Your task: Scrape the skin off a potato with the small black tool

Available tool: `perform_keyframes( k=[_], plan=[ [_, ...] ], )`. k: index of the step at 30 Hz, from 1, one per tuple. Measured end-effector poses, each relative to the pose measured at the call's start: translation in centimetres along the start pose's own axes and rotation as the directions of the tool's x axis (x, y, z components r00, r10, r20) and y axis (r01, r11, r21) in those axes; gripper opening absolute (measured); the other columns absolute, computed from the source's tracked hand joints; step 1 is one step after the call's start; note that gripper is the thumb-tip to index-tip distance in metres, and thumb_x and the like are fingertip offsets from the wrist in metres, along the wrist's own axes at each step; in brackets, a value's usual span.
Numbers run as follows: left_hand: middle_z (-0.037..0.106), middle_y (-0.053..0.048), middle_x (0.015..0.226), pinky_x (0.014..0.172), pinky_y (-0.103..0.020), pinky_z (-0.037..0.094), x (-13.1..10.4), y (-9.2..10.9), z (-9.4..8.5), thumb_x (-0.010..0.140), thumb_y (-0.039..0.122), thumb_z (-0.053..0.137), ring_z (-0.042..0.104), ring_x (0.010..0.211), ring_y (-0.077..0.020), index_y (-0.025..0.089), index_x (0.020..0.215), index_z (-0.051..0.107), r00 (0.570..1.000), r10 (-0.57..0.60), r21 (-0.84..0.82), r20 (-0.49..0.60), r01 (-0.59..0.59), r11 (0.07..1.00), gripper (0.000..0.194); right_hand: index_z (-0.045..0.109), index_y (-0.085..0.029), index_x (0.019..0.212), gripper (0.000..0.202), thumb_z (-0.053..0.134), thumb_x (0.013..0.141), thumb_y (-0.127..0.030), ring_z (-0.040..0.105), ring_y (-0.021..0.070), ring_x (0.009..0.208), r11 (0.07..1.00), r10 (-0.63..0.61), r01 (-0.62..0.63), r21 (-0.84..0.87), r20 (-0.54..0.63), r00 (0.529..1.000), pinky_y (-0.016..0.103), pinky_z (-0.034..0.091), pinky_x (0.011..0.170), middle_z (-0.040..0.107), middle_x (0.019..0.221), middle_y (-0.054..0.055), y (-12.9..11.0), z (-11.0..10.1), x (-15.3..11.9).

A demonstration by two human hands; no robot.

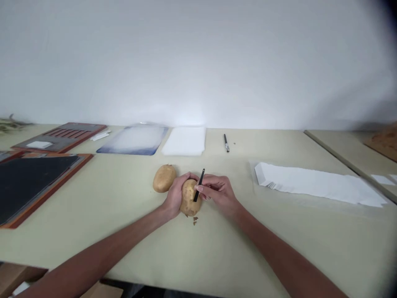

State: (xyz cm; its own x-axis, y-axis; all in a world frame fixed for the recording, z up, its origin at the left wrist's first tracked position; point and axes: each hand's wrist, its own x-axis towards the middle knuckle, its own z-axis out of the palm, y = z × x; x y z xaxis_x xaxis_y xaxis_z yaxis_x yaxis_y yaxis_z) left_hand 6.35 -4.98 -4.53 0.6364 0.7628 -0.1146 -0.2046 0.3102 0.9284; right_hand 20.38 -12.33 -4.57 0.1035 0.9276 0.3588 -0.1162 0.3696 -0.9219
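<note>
A brown potato (188,203) with a pale yellow bare patch near its top stands on the table, tilted slightly. My left hand (174,198) is wrapped round its left side. In my right hand (218,191) a slim black tool (200,182) is pinched between thumb and fingers, slanting, with its lower end against the potato's right side. I cannot tell the tool's exact kind. Small brown skin scraps (195,220) lie just in front of the potato. A second, unpeeled potato (164,178) rests left of it, close to my left hand.
Behind the potatoes are a stack of white sheets (185,140), a blue-edged sheet (130,140) and a black pen-like thing (226,143) with a silvery end. Framed dark boards (37,178) lie left. A long white paper bundle (316,184) lies right, before a table seam (336,159).
</note>
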Motion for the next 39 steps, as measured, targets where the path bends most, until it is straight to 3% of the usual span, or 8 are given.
perform_keyframes(
  k=[8, 17, 32, 39],
  plan=[
    [0.065, 0.001, 0.063, 0.062, -0.029, 0.051, -0.1, -0.5, 0.2, 0.095, 0.052, 0.06, 0.062, 0.058, -0.0151, 0.016, 0.085, 0.065, 0.997, 0.064, -0.025, -0.051, -0.065, 0.998, 0.038, 0.066, -0.015, 0.064, 0.034, 0.079, 0.088, -0.035, 0.045, 0.0101, 0.058, 0.999, -0.03, 0.03, 0.012, -0.048, 0.998, 0.027, 0.035, 0.057, 0.052, 0.062, -0.002, 0.4, 0.6, 0.0],
    [0.065, -0.001, 0.061, 0.062, -0.027, 0.049, -0.3, -0.2, 0.3, 0.091, 0.047, 0.061, 0.061, 0.059, -0.0155, 0.016, 0.075, 0.064, 0.995, 0.076, -0.009, -0.063, -0.076, 0.997, 0.035, 0.067, -0.016, 0.069, 0.032, 0.076, 0.09, -0.038, 0.046, 0.0106, 0.057, 1.0, -0.026, 0.025, -0.005, -0.073, 0.997, 0.028, 0.038, 0.057, 0.052, 0.064, -0.003, 0.8, 0.6, 0.0],
    [0.061, -0.001, 0.068, 0.064, -0.026, 0.046, 0.0, -0.6, -0.6, 0.096, 0.042, 0.049, 0.057, 0.065, -0.0161, 0.018, 0.076, 0.065, 1.0, 0.004, 0.02, -0.008, -0.004, 1.0, 0.036, 0.068, -0.016, 0.064, 0.03, 0.077, 0.09, -0.027, 0.044, 0.0114, 0.063, 0.991, 0.021, -0.035, -0.132, -0.103, 0.994, 0.029, 0.032, 0.057, 0.05, 0.068, -0.001, -1.2, 1.3, -0.6],
    [0.068, -0.004, 0.079, 0.068, -0.028, 0.048, 0.0, -0.3, -0.5, 0.099, 0.045, 0.048, 0.062, 0.073, -0.0187, 0.017, 0.083, 0.07, 1.0, -0.028, 0.048, -0.014, 0.028, 0.998, 0.039, 0.082, -0.019, 0.079, 0.012, 0.078, 0.087, -0.012, 0.048, 0.0101, 0.061, 0.998, 0.017, -0.023, -0.05, -0.124, 0.992, 0.027, 0.036, 0.055, 0.058, 0.071, 0.001, -0.5, 1.0, -1.1]
  ],
)
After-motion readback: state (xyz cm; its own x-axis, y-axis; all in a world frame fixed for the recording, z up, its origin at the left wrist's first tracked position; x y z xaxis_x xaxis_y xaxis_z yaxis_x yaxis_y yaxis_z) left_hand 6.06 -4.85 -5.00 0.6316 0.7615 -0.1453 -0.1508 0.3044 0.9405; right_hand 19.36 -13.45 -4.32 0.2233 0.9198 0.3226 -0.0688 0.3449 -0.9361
